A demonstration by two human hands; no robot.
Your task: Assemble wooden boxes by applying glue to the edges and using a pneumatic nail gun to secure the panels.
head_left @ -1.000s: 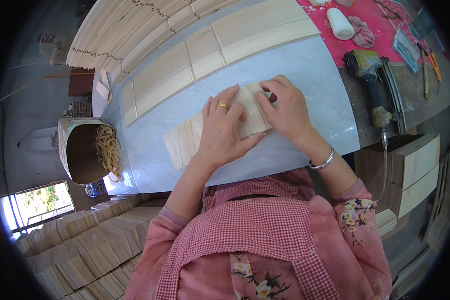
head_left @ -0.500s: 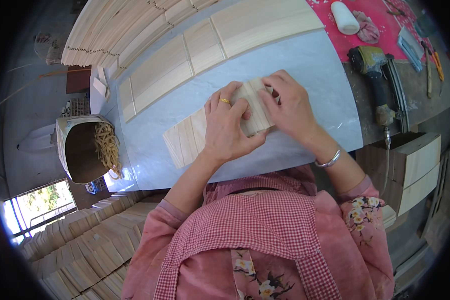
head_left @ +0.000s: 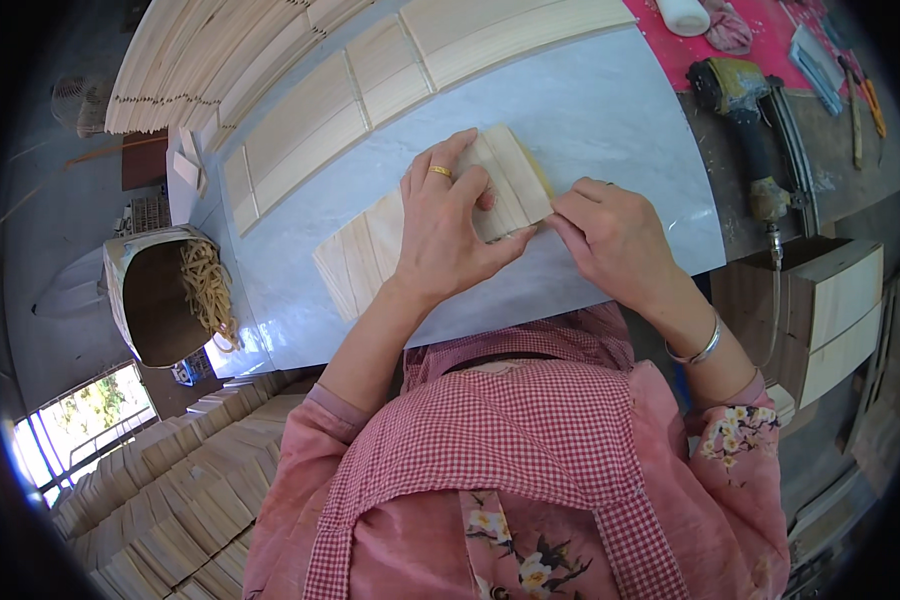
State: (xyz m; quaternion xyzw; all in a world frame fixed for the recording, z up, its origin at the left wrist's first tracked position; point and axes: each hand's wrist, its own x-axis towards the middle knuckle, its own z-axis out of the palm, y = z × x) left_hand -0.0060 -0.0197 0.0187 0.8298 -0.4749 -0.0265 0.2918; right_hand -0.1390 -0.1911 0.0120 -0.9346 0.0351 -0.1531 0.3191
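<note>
Pale wooden boards (head_left: 360,250), apparently stacked or folded together, lie at a slant on the table in front of me. My left hand (head_left: 438,225) grips them from above, its fingers over the far edge and its thumb along the near edge. A gold ring is on one finger. Along the right end of the boards shows a thin yellow band (head_left: 539,174). At the near right corner my right hand (head_left: 615,235) is closed in a pinch on what looks like this band. Its fingertips partly hide the band.
Grooved wooden panels (head_left: 385,75) lie behind the boards on the pale marbled tabletop (head_left: 640,130), with a tall panel stack (head_left: 185,65) beyond. At left, a box (head_left: 160,300) has tan bands over its rim. A nail gun (head_left: 745,110) lies on the right; wood stacks (head_left: 190,500) stand lower left.
My right hand has slid from the boards' top right part to their near right corner, now pinching. The yellow band has come into sight. My left hand keeps its grip.
</note>
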